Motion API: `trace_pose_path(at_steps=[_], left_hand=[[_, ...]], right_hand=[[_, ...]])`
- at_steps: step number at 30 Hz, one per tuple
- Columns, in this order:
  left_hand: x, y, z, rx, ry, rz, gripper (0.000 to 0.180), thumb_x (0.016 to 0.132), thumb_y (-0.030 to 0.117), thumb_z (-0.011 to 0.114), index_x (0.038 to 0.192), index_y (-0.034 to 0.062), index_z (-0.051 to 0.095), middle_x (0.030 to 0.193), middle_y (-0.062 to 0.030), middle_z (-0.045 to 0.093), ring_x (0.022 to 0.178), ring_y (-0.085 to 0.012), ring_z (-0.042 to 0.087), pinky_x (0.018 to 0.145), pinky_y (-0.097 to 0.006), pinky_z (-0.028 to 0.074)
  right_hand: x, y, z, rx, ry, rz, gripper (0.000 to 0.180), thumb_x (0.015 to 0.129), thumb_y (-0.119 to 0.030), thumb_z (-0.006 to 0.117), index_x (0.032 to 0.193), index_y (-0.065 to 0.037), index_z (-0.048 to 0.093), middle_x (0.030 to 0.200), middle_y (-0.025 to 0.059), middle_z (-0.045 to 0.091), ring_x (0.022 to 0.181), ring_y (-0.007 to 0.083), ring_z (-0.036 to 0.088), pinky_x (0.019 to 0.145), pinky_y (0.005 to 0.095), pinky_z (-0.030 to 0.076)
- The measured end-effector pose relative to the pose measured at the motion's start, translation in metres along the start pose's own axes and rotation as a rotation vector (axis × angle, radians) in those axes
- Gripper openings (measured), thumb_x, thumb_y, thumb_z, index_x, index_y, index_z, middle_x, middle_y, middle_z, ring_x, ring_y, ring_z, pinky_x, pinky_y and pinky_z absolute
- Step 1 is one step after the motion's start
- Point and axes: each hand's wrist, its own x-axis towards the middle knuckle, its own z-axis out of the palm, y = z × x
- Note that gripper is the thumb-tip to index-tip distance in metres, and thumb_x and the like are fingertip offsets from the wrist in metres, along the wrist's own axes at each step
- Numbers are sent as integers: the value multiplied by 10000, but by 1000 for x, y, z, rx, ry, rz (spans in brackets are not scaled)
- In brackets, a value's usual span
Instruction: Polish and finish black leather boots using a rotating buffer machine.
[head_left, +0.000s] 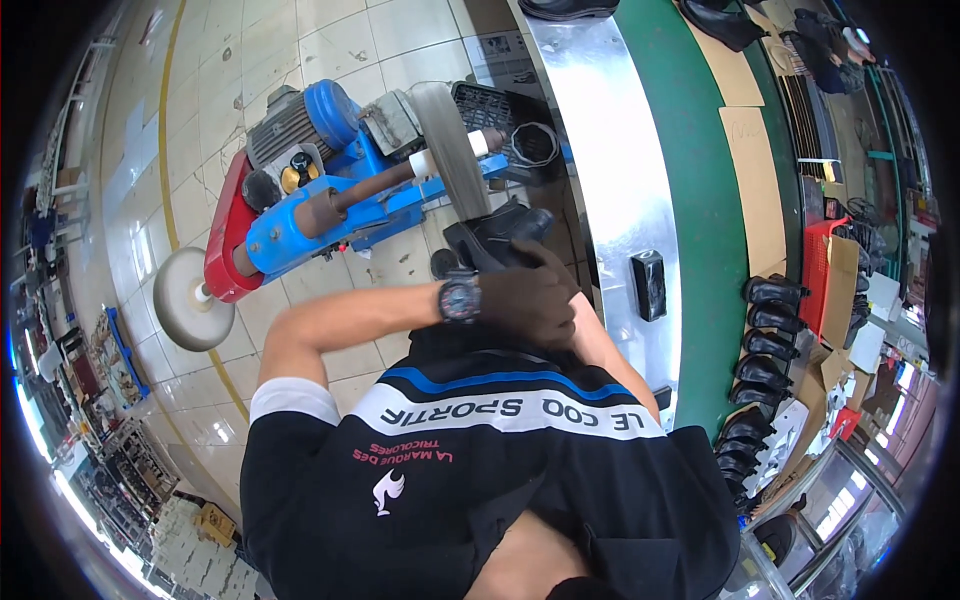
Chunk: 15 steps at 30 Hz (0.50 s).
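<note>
A black leather shoe [488,236] is held up at the rim of a grey buffing wheel [450,150], whose surface looks smeared. My right hand [548,264], in a dark brown glove, is closed around the shoe's near right side. My left hand [525,306], gloved alike and with a watch at its wrist, crosses over in front of my right wrist. Its fingers curl in at the shoe's near end, slightly blurred, and their grip is partly hidden. Part of the shoe lies out of sight behind both gloves.
A blue machine [290,232] with a red guard [228,235] carries the wheel on its shaft; a second, pale wheel [195,298] sits at its left end. To my right runs a metal ledge [625,150] with a black block [649,285], beside a green belt [700,180]. Several black shoes [768,345] stand beyond.
</note>
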Motion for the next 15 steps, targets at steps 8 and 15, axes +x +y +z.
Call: trace_pose_path(at_steps=[8,15], left_hand=[[-79,-15,75,-488,1104,-1476,226,846,183,467,989,43,572,938,-131,595,805,-270,569,750,-362,465],[-137,-93,139,-445,335,-1379,338,885,259,393,1045,21,572,1006,-115,613,921,-235,581,791,-324,455]], right_hand=[[33,14,4,307,-40,9,302,732,-197,605,972,-13,584,891,97,636,745,203,619,736,305,502],[85,3,9,375,-93,30,353,708,-261,630,968,-28,575,856,99,631,715,233,621,642,368,524]])
